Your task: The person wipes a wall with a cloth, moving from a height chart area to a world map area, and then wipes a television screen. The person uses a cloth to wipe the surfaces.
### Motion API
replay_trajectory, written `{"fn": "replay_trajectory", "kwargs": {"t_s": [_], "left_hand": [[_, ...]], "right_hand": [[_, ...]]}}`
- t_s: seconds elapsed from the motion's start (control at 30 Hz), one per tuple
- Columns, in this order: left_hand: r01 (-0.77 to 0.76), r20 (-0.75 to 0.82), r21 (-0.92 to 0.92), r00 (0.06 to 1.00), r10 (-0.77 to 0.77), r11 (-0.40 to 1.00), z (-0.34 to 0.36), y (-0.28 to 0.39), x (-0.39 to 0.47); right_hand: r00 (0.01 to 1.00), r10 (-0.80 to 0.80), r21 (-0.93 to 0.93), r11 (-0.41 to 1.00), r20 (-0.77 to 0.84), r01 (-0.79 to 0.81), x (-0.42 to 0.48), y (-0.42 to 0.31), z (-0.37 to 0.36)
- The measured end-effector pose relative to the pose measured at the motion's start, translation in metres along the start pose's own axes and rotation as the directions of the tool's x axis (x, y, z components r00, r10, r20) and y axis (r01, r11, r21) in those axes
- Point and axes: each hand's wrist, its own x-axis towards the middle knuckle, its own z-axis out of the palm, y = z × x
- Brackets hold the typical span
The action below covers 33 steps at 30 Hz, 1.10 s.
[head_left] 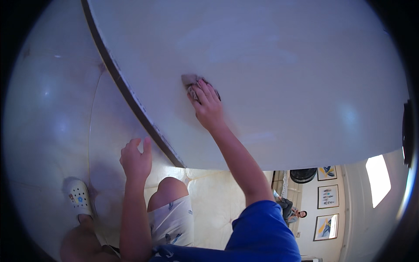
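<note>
My right hand (208, 104) presses a bunched, dark-patterned cloth (190, 80) flat against a large, smooth, pale surface (278, 98). The fingers are spread over the cloth, and part of it sticks out past the fingertips. Faint streaks show on the pale surface beyond the hand. On the other side of the surface's dark edge (131, 101), my left hand (136, 159) is raised over the tiled floor with its thumb apart from the fingers, holding nothing.
Below the left hand is a glossy tiled floor (209, 209); a white clog (79, 198) is on my foot. Farther off at lower right, a person (293, 214) sits on a sofa, near a black round fan-like object (303, 175) and framed pictures (328, 196) on the wall.
</note>
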Motion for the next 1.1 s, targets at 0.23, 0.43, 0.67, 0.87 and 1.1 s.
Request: {"fn": "replay_trajectory", "kwargs": {"t_s": [0.23, 0.43, 0.67, 0.87, 1.1], "left_hand": [[-0.228, -0.12, -0.398, 0.973, 0.196, 0.889, -0.001, 0.074, 0.031], [-0.273, -0.342, -0.81, 0.939, -0.04, 0.519, -0.028, 0.106, 0.033], [-0.071, -0.218, -0.919, 0.912, -0.348, 0.389, 0.002, 0.007, 0.032], [0.387, 0.065, -0.786, 0.828, -0.557, 0.482, 0.074, -0.1, 0.004], [0.28, 0.141, -0.8, 0.947, -0.288, 0.531, 0.086, -0.01, 0.029]], "right_hand": [[0.976, -0.019, -0.672, 0.728, -0.216, -0.135, 0.107, 0.179, -0.226], [0.797, 0.081, -0.434, 0.803, -0.598, -0.407, 0.155, 0.202, -0.218], [0.959, 0.093, -0.213, 0.965, -0.268, -0.153, 0.101, 0.034, 0.001], [0.994, -0.099, 0.059, 0.994, 0.051, 0.096, 0.032, -0.003, 0.01], [0.972, -0.139, -0.247, 0.965, -0.192, 0.089, 0.099, 0.138, -0.195]]}}
